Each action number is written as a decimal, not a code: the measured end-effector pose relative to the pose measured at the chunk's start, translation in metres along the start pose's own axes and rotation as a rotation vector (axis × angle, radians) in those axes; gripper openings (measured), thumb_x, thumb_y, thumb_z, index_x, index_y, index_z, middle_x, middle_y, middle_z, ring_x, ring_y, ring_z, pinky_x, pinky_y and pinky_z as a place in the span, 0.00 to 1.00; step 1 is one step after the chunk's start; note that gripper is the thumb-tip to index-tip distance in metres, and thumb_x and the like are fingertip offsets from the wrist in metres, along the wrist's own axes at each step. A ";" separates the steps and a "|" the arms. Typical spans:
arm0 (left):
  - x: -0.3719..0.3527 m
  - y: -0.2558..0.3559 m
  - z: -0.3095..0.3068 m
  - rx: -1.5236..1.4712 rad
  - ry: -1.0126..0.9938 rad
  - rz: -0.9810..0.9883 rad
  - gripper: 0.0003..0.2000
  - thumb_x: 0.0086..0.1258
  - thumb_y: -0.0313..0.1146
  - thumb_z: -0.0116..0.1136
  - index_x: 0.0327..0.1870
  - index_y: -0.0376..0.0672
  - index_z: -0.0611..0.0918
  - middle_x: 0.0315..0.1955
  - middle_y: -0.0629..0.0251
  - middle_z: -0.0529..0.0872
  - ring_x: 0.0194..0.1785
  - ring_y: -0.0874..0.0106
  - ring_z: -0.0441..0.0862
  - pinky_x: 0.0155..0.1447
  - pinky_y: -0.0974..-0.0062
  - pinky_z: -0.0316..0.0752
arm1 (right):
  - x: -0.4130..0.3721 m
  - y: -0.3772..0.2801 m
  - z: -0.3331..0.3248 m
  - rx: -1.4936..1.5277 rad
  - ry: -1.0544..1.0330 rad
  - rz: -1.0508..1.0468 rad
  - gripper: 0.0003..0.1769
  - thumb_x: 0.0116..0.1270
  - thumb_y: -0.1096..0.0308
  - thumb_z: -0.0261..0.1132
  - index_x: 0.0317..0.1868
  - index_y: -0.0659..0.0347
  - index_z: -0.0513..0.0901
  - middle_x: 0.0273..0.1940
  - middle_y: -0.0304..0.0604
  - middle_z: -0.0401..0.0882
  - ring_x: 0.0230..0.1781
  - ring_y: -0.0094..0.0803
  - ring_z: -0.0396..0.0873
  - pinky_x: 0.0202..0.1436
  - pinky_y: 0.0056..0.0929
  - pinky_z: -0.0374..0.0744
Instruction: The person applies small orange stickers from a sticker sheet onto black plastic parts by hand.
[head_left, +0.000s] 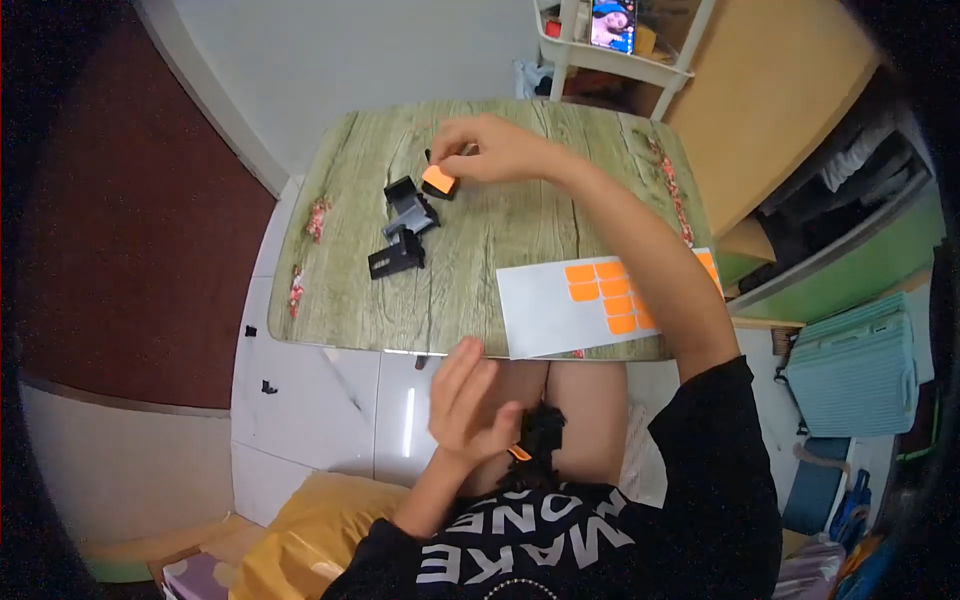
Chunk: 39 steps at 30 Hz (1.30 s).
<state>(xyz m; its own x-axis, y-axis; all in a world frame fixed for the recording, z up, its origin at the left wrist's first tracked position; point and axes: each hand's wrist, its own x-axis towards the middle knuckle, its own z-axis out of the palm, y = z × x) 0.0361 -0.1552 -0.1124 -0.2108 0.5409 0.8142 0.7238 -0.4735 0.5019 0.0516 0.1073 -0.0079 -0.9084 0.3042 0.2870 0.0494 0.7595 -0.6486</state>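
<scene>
Near the table's far side, my right hand is closed at a small black plastic part with an orange sticker on top. Its fingertips partly hide the part. Just left of it lie an open black plastic piece and another black plastic block, touching or nearly so. My left hand hovers by the near table edge, fingers stretched out and holding nothing. Below my right forearm is a white sheet of orange stickers, partly covered by the arm. Several black parts rest on my lap.
The wood-patterned table has rounded corners. Two small black pieces lie on the tiled floor to the left. Behind the table stands a white rack with a lit phone. A yellow bag sits at lower left.
</scene>
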 end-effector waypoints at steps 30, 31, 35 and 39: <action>0.055 0.043 0.002 -1.745 -0.432 -0.908 0.33 0.39 0.15 0.64 0.54 0.24 0.69 0.45 0.44 0.78 0.46 0.64 0.79 0.52 0.78 0.73 | -0.211 -0.179 0.035 -0.572 0.518 -0.241 0.09 0.43 0.78 0.66 0.28 0.64 0.79 0.33 0.46 0.77 0.25 0.33 0.72 0.25 0.28 0.72; 0.054 0.043 0.002 -1.736 -0.452 -0.892 0.33 0.39 0.14 0.64 0.54 0.24 0.69 0.45 0.44 0.78 0.46 0.65 0.79 0.52 0.79 0.73 | -0.211 -0.180 0.036 -0.571 0.521 -0.246 0.10 0.42 0.80 0.66 0.28 0.64 0.79 0.33 0.46 0.77 0.25 0.33 0.73 0.24 0.27 0.72; 0.059 0.054 -0.001 -1.597 -0.458 -1.018 0.35 0.34 0.21 0.67 0.52 0.23 0.71 0.41 0.45 0.80 0.42 0.64 0.81 0.49 0.78 0.74 | -0.217 -0.178 0.035 -0.576 0.510 -0.268 0.11 0.40 0.81 0.66 0.29 0.66 0.79 0.33 0.47 0.78 0.24 0.34 0.74 0.23 0.26 0.72; 0.064 0.062 -0.003 -1.461 -0.450 -1.151 0.37 0.29 0.27 0.69 0.49 0.21 0.72 0.37 0.46 0.82 0.37 0.64 0.82 0.44 0.79 0.75 | -0.223 -0.178 0.035 -0.574 0.493 -0.263 0.12 0.39 0.81 0.67 0.29 0.67 0.79 0.33 0.47 0.78 0.23 0.35 0.74 0.23 0.25 0.71</action>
<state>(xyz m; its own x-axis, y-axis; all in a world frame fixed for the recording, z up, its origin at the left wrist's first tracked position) 0.0653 -0.1524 -0.0280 0.2187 0.9747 -0.0473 -0.7083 0.1918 0.6794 0.2303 -0.1162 0.0192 -0.6381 0.1909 0.7459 0.1871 0.9782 -0.0904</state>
